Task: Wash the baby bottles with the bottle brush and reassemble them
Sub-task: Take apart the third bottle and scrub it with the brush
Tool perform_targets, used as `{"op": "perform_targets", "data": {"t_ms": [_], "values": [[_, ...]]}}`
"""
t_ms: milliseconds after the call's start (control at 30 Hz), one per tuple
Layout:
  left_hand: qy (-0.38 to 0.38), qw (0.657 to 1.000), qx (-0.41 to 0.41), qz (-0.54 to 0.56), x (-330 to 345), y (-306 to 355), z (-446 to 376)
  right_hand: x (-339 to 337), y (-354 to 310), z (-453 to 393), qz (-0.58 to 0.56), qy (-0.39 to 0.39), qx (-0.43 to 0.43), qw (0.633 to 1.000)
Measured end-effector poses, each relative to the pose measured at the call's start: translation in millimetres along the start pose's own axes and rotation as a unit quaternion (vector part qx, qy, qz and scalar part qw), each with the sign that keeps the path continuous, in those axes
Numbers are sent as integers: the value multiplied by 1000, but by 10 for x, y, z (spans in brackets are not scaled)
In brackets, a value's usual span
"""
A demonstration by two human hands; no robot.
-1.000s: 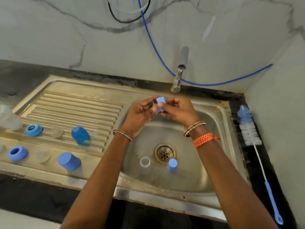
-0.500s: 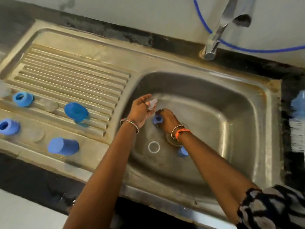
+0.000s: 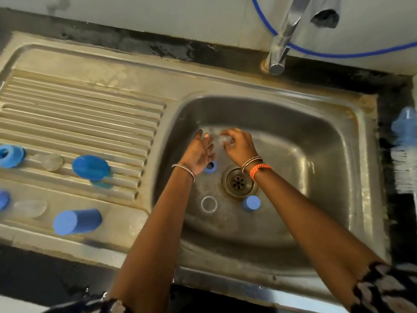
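Note:
Both hands are low in the sink basin (image 3: 334, 154), above the drain. My right hand (image 3: 240, 146) pinches a small clear teat (image 3: 224, 139) in curled fingers. My left hand (image 3: 199, 152) is right beside the teat with relaxed fingers; motion blur hides whether it touches. A blue collar ring (image 3: 212, 168) lies on the basin floor just under my left hand. A clear bottle (image 3: 209, 204) stands upright in the basin, and a blue cap (image 3: 251, 203) sits to its right. The bottle brush (image 3: 405, 154) lies on the counter right of the sink.
On the drainboard (image 3: 90, 114) lie blue caps (image 3: 90, 167) (image 3: 76, 221), clear teats (image 3: 50, 161) (image 3: 30, 207) and blue rings (image 3: 10, 155) (image 3: 3, 198). The tap (image 3: 283, 41) stands behind the basin with a blue hose (image 3: 338, 55) along the wall. The drain (image 3: 239, 182) is open.
The hands dropped from in front of the tap into the basin. My right hand set the blue ring on the basin floor and took hold of the clear teat, which my left hand had held.

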State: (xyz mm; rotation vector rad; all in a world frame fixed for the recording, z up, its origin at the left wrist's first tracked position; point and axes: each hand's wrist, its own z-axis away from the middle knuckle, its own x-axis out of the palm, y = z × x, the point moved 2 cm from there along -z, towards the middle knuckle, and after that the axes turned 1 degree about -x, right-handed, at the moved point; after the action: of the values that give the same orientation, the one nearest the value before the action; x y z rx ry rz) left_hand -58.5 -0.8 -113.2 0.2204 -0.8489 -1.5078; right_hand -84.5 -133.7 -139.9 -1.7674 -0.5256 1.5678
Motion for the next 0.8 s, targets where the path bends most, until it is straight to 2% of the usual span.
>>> {"op": "perform_targets", "data": {"t_ms": [133,267,400,467,533,600,700,800], "values": [[-4,1000,-1,-8,-72,75,147,164,336,-13,98,-110,73,986],[-15,1000,19,5,-178,165,359,123,250,46,132,-191,15,973],[-46,994,27,95,-236,186,534,-294,-100,292,164,-156,-44,973],[-44,985,16,168,-205,180,594,-383,-293,583,146,-175,-75,971],[-39,981,11,191,-161,162,651,-288,-458,895,139,-223,-133,956],[-39,982,11,184,-147,134,723,-88,-554,1117,196,-274,-174,925],[-36,984,23,175,-198,112,849,182,-572,1235,273,-331,-168,887],[-33,983,48,175,-260,119,1008,180,-630,1235,244,-346,-156,893]]}}
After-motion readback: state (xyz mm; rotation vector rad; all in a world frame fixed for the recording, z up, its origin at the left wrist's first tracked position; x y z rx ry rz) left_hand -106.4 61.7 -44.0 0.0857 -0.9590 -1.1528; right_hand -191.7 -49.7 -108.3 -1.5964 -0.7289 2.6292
